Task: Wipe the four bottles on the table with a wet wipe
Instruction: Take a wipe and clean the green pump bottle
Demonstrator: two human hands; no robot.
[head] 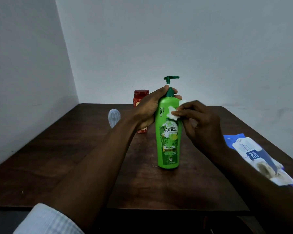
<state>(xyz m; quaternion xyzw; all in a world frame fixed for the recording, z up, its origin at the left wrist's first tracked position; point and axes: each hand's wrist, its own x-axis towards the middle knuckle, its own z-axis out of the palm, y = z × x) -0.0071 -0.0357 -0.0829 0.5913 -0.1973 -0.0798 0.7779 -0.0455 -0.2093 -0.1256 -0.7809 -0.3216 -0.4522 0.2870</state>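
Dark wooden table [91,157]: green pump bottle [169,132] stands centre, left hand [148,108] gripping its neck, right hand [201,125] pinching wet wipe [173,113] against its shoulder. Risk: sideways wiping pressure could tip it if grip loosens.

A dark wooden table [74,157] stood in the corner of two pale walls [193,39], with a rolled-up striped sleeve [46,220] low at the near edge.
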